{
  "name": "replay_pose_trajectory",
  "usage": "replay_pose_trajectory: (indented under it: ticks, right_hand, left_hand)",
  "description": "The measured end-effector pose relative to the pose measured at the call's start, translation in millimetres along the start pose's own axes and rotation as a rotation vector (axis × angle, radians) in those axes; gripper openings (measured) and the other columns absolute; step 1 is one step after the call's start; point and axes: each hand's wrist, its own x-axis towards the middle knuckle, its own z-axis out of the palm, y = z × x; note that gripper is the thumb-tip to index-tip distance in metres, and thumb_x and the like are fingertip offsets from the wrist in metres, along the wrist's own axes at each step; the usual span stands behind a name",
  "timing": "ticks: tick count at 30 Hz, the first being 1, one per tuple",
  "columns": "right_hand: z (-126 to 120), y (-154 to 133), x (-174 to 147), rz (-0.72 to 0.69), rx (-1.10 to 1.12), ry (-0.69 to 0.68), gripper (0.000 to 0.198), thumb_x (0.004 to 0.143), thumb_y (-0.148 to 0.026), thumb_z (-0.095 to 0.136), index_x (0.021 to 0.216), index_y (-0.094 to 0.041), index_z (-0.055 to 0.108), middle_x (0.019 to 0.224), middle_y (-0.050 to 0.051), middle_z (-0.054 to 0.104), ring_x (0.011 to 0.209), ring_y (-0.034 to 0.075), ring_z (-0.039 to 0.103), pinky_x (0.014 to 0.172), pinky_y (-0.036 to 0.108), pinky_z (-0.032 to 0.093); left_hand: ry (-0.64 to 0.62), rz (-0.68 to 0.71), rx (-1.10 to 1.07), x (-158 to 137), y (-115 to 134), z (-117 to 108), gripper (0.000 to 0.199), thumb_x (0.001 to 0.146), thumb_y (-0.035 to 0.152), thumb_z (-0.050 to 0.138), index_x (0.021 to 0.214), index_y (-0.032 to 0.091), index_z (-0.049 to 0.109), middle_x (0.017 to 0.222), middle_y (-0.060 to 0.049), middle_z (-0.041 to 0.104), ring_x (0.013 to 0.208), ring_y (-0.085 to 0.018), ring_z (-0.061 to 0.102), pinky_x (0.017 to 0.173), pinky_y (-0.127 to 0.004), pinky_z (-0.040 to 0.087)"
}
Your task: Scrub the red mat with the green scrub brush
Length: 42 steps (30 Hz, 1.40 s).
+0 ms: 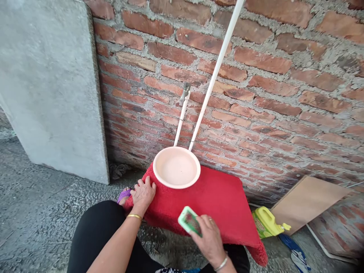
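Note:
A red mat (218, 197) with a shaggy edge lies spread over a low support, which it hides. My left hand (143, 193) rests on the mat's left edge, fingers apart and holding nothing I can see. My right hand (209, 239) is closed around what looks like a light green scrub brush (186, 219), tilted above the front part of the mat. Its underside is hidden, and I cannot tell whether it touches the cloth. Toward the back left of the mat stands a pale pink basin (176, 167) that seems to hold water.
Behind the basin, a tap (185, 93) on a white pipe stands against the brick wall (284, 91). A concrete slab (57, 87) leans at left. On the right are a yellow jug (267, 223), a brown board (308, 203) and blue flip-flops (297, 254). The floor looks wet.

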Motion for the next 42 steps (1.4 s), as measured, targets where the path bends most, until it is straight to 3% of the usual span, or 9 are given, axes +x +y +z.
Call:
replay_pose_trajectory:
  ticks: [4,8,13,20,24,29,33,37,42]
  right_hand:
    - [32,-50,18,-0.218,-0.045,-0.064,0.045,0.083,-0.040,0.076,0.124,-0.028,0.063,0.111,0.005,0.070,0.108,0.028,0.064,0.105,0.045,0.050]
    - [37,-28,11,-0.205,-0.103,0.004,0.045,0.085,-0.038,0.075,0.126,-0.025,0.063,0.116,0.008,0.070,0.110,0.029,0.064,0.102,0.046,0.052]
    - [15,45,-27,0.019,-0.040,0.114,0.040,0.095,-0.059,0.054,0.118,-0.028,0.066,0.108,0.009,0.071,0.101,0.029,0.068,0.093,0.044,0.055]
    - [-21,112,-63,0.583,0.172,0.230,0.071,0.076,-0.089,0.042,0.100,-0.027,0.066,0.101,0.012,0.071,0.101,0.034,0.069,0.088,0.045,0.054]
    - [-20,81,-25,0.538,0.263,0.171,0.054,0.081,-0.074,0.050,0.102,-0.026,0.065,0.102,0.010,0.070,0.101,0.030,0.068,0.088,0.041,0.053]
    - [-1,-18,49,0.201,0.154,-0.014,0.026,0.086,-0.044,0.058,0.103,-0.026,0.066,0.102,0.006,0.067,0.097,0.025,0.067,0.085,0.034,0.052]
    - [11,-75,85,0.047,0.039,-0.118,0.023,0.085,-0.034,0.064,0.106,-0.026,0.065,0.106,0.005,0.067,0.104,0.025,0.064,0.093,0.036,0.049]
    - [15,-66,92,0.105,0.001,-0.119,0.024,0.086,-0.036,0.065,0.106,-0.023,0.065,0.110,0.008,0.067,0.108,0.027,0.063,0.095,0.038,0.048]
    - [-6,22,70,0.340,-0.105,-0.038,0.024,0.090,-0.039,0.059,0.107,-0.023,0.066,0.109,0.009,0.068,0.108,0.026,0.064,0.093,0.035,0.047]
  left_hand:
    - [0.019,0.006,0.012,1,-1,3,0.049,0.099,0.042,0.039,0.136,0.018,0.058,0.115,-0.017,0.057,0.104,-0.035,0.058,0.091,-0.051,0.039]
    - [-0.005,-0.002,-0.013,1,0,2,0.050,0.099,0.042,0.038,0.139,0.018,0.056,0.119,-0.018,0.057,0.106,-0.035,0.057,0.091,-0.052,0.039]
    - [-0.033,-0.022,-0.046,0,3,-4,0.051,0.098,0.042,0.039,0.141,0.019,0.055,0.122,-0.019,0.056,0.108,-0.036,0.057,0.089,-0.051,0.039]
    - [-0.017,-0.019,-0.045,0,3,-1,0.051,0.098,0.041,0.040,0.141,0.018,0.055,0.121,-0.019,0.057,0.107,-0.036,0.057,0.089,-0.052,0.040]
    - [0.007,-0.022,-0.039,0,2,1,0.050,0.098,0.040,0.039,0.139,0.018,0.056,0.121,-0.019,0.057,0.105,-0.036,0.056,0.088,-0.051,0.040]
    - [-0.003,-0.011,-0.027,0,1,0,0.051,0.099,0.040,0.038,0.141,0.018,0.056,0.120,-0.019,0.057,0.105,-0.035,0.057,0.087,-0.049,0.041]
    - [0.015,-0.007,0.000,0,-3,3,0.051,0.100,0.041,0.037,0.142,0.018,0.056,0.118,-0.017,0.057,0.105,-0.035,0.059,0.087,-0.049,0.041]
    - [0.021,0.017,0.035,2,-5,7,0.051,0.100,0.042,0.037,0.141,0.018,0.056,0.117,-0.017,0.058,0.102,-0.034,0.060,0.087,-0.049,0.041]
    - [0.030,0.016,0.051,3,-6,10,0.051,0.100,0.043,0.038,0.141,0.019,0.056,0.116,-0.017,0.059,0.101,-0.033,0.061,0.090,-0.050,0.041]
